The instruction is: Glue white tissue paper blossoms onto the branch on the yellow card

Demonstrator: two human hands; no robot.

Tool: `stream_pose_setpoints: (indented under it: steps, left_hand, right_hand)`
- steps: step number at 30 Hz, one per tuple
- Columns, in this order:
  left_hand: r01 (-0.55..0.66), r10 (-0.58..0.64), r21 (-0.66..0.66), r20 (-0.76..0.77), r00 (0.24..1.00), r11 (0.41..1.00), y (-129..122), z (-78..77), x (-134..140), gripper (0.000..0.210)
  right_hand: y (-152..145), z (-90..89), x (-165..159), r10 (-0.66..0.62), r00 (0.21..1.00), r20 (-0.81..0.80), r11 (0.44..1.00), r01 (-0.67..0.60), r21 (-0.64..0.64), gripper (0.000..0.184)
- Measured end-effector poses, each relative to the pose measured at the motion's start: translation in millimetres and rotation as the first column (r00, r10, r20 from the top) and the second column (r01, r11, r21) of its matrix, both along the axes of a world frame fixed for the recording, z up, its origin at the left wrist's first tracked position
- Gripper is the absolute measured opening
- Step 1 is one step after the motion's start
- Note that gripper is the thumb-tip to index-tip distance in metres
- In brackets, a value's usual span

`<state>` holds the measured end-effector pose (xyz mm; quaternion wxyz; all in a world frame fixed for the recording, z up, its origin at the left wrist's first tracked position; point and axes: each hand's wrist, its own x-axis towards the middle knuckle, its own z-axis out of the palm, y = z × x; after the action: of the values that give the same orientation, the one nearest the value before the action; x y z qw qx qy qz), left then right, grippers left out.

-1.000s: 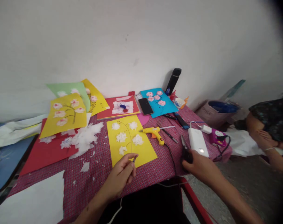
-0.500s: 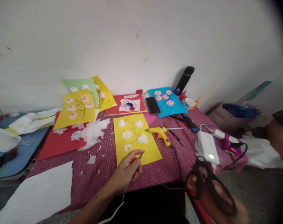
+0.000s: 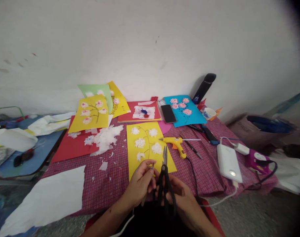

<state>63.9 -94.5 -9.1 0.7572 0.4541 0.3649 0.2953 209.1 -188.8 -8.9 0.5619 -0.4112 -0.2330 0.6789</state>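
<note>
My left hand (image 3: 142,177) is closed in a pinch around a thin stick (image 3: 144,199); its tip pokes out above the fingers and its exact kind is unclear. Black-handled scissors (image 3: 164,168) are in my right hand (image 3: 181,196), blades up and slightly apart. Both hands are close together at the table's front edge. Just beyond them lies a yellow sheet (image 3: 132,161) with white paper flowers on drawn stems. A yellow hot glue gun (image 3: 177,143) rests at that sheet's right edge, a clear glue stick in its back.
Torn white tissue (image 3: 105,140) and a red sheet (image 3: 66,148) lie left, beside a large white sheet (image 3: 53,194). Behind are a phone (image 3: 168,114) and a blue flower sheet (image 3: 189,117). A white power bank (image 3: 229,163) and a purple power adapter (image 3: 259,161) sit right, with cables.
My right hand has brought the scissors from the lower right to beside my left hand, blades now upward. My left hand keeps its pinch. The view has shifted slightly left.
</note>
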Motion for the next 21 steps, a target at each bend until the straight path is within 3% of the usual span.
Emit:
stream_pose_setpoints:
  steps: [10, 21]
  left_hand:
    - [-0.042, 0.047, 0.069, -0.071, 0.996, 0.997, -9, 6.0, -7, 0.032]
    - [-0.023, 0.023, 0.061, 0.003, 1.000, 0.998, 2, 10.7, -11, 0.039]
  right_hand:
    - [2, -1.7, -29, 0.029, 0.998, 0.059, 0.998, -0.026, -0.055, 0.058]
    - [3, 2.4, -31, -0.074, 0.982, 0.176, 0.997, 0.068, 0.042, 0.048]
